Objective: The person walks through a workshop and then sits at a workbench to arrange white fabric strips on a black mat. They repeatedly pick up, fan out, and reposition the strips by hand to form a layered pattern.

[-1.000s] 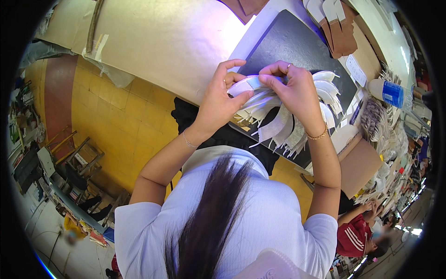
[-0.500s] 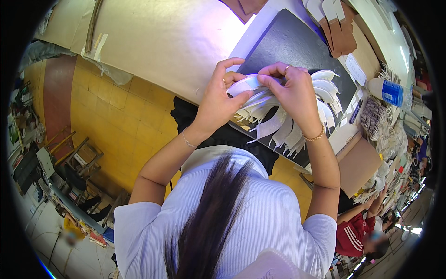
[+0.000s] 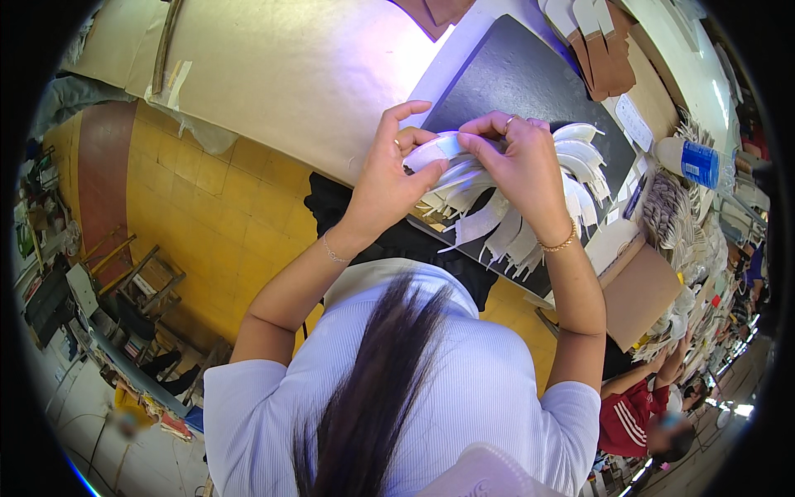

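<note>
Between my two hands is a white curved strip [image 3: 434, 152], its far edge bent in an arc. My left hand [image 3: 387, 180] pinches its left end between thumb and fingers, the index finger raised clear. My right hand [image 3: 523, 164] presses thumb and fingertips together on its top edge. Under and around my hands, similar white curved pieces [image 3: 482, 224] with thin cord-like tails lie fanned out, and more white pieces [image 3: 581, 157] show right of my right hand. They rest on a black board [image 3: 517, 70]; my right hand hides part of the pile.
Brown and white cut pieces [image 3: 609, 70] lie at the far right. Beyond the board stand a blue-labelled bottle [image 3: 700, 166], a bundle of greyish cords [image 3: 665, 211] and a cardboard flap [image 3: 642, 290]. A person in red [image 3: 625, 422] is at the lower right.
My left hand and the strip have tilted very slightly. Both hands keep their hold in nearly the same place.
</note>
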The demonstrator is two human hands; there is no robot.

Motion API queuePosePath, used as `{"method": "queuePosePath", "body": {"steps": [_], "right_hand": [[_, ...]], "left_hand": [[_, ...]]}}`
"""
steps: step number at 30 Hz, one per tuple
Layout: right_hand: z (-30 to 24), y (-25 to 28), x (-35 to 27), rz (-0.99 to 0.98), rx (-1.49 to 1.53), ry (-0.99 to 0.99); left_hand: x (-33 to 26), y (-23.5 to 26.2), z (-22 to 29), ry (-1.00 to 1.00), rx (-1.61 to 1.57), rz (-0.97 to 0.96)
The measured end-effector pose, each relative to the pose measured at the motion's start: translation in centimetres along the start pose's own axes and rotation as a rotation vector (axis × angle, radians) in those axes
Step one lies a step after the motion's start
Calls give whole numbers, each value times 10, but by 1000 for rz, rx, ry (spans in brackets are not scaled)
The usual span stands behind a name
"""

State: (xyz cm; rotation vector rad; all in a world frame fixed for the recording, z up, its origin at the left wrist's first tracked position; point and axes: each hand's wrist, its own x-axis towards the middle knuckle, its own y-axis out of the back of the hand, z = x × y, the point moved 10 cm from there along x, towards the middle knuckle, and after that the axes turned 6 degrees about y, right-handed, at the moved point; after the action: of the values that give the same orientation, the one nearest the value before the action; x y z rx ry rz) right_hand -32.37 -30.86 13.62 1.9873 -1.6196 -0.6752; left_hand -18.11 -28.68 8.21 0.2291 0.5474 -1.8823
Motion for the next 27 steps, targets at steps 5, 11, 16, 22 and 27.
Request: {"method": "queuePosePath", "body": {"steps": [5,11,16,22,27], "right_hand": [[-7,2,1,16,-31,49],[-3,3,-4,27,0,1],[3,16,-15,32,-14,-63],[8,12,-18,-22,-70,-84],[14,7,-14,-53,-80,-138]], "left_hand": [[3,5,-3,-25,-58,51],[8,13,-4,-41,-103,88],[10,17,-4,10,-63,89],[14,22,-3,40,-14,99],[12,24,-3,119,26,118]]}}
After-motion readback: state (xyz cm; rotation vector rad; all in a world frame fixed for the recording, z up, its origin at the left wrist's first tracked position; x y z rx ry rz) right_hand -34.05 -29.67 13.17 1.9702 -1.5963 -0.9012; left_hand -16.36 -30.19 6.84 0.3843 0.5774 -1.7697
